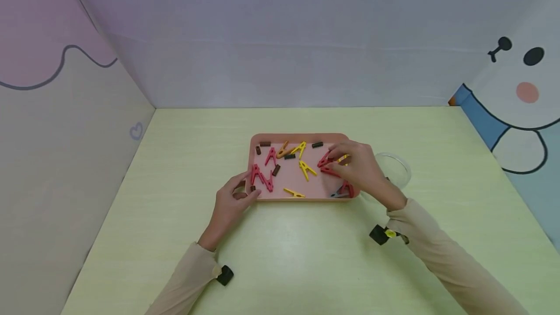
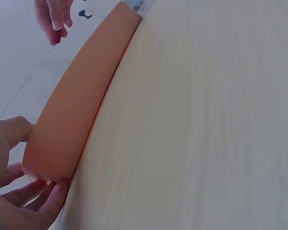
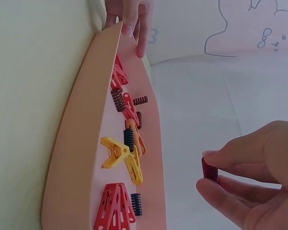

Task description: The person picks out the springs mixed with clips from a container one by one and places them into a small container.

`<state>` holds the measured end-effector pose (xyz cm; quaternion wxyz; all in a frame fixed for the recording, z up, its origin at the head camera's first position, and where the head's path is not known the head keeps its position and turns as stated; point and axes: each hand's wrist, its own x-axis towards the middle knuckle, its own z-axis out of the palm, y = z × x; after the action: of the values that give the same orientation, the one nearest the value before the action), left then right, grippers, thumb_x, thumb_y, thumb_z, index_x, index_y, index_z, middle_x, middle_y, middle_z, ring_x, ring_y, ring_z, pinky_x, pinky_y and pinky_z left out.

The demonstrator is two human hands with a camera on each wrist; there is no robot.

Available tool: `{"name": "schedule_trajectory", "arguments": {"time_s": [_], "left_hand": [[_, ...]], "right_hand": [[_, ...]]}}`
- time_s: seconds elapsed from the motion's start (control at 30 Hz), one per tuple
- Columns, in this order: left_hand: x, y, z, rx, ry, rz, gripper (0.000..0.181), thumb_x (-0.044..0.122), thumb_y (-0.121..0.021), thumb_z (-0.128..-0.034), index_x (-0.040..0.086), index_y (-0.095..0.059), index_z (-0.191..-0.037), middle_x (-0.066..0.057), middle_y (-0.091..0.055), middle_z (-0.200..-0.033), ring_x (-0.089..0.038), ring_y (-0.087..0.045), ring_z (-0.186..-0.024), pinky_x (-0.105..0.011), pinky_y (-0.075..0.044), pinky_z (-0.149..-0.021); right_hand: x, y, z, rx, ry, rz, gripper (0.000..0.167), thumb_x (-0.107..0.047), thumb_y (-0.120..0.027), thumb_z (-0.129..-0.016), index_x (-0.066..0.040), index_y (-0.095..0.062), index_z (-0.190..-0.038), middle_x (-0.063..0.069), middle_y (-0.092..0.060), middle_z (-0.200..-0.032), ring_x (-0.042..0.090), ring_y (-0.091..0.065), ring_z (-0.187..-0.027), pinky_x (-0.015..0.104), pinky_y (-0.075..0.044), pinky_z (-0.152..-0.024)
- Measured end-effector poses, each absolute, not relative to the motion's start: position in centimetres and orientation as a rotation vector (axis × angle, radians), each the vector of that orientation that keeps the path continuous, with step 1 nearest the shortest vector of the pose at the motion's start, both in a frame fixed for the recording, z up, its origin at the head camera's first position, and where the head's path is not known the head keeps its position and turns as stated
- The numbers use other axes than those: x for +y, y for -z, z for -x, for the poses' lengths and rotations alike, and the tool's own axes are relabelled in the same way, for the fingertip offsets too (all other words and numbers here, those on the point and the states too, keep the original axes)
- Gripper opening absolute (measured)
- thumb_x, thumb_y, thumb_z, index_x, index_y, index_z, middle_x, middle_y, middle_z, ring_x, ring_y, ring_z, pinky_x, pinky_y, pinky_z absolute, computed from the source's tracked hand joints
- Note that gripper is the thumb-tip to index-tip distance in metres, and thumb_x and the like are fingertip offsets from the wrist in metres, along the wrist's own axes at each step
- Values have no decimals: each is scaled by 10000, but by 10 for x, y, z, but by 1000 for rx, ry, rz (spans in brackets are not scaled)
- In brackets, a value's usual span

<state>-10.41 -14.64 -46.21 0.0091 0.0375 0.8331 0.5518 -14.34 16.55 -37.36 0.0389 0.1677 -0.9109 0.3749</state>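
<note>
At its left end, the pink tray [image 1: 302, 200] is gripped by the left hand [image 1: 228, 204], thumb over the rim; the left wrist view shows fingertips [image 2: 57, 191] under the tray's corner. Above the tray's right part is the right hand [image 1: 360, 166]. In the right wrist view, this hand [image 3: 259, 175] pinches a dark red spring [image 3: 210, 170] between thumb and finger. Inside the tray lie red clips [image 3: 116, 206], yellow clips [image 1: 307, 169], an orange clip [image 1: 282, 152], a grey-blue piece [image 1: 338, 193] and several dark springs [image 1: 317, 145].
Right of the tray, partly behind the right forearm, a clear round dish or lid [image 1: 397, 169] lies on the pale table [image 1: 288, 256]. A light curtain wall [image 1: 306, 52] stands behind the table, with printed panels at both sides.
</note>
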Motion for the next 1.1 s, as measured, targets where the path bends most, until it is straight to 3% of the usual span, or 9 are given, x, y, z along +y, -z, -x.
{"name": "schedule_trajectory", "arguments": {"time_s": [0.87, 1.1], "left_hand": [[-144, 457, 104, 2604, -1737, -117, 593, 228, -758, -813, 120, -532, -1350, -72, -528, -1316, -240, -561, -1087, -285, -539, -810], [-136, 427, 94, 2597, -1702, -107, 574, 91, -721, -838, -9, -489, -1354, -199, -497, -1331, -338, -550, -1108, -380, -530, -841]], "right_hand": [[196, 367, 132, -2760, -1261, -545, 116, -8, -717, -809, -2, -719, -926, 114, -649, -1063, 242, -657, -847, 340, -569, -708], [203, 364, 129, -2742, -1288, -551, 130, 0, -714, -810, -8, -720, -940, 103, -647, -1078, 208, -653, -874, 288, -563, -719]]}}
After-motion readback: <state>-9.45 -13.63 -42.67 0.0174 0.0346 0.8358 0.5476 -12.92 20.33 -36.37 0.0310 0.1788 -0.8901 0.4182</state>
